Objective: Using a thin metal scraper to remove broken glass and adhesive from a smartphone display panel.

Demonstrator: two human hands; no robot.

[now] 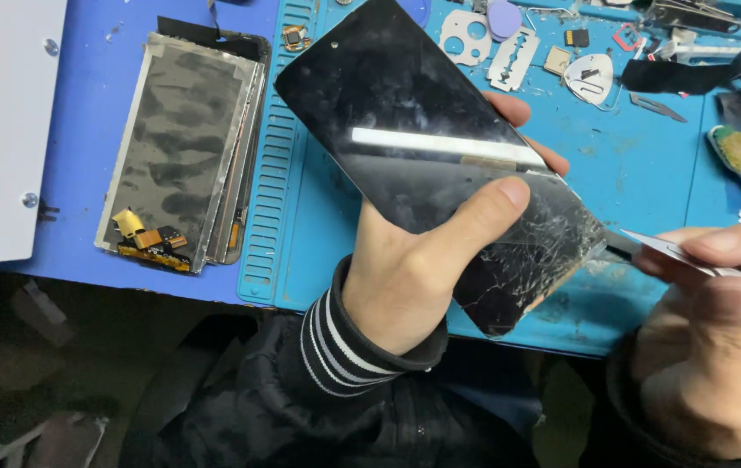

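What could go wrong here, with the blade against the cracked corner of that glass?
1. The cracked black glass panel is shattered at its lower end, right where the thin metal blade meets it; prying could break off shards.
2. The left hand grips the panel bare, thumb close to the cracks, so a splinter or a slipping blade could cut it.
3. The right hand pinches the blade bare-fingered; a sudden give could drive it toward the left hand.

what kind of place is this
Most likely a phone repair bench. The left hand holds a cracked black screen panel, the right hand works a thin metal blade at its edge, and a disassembled display lies on the blue mat.
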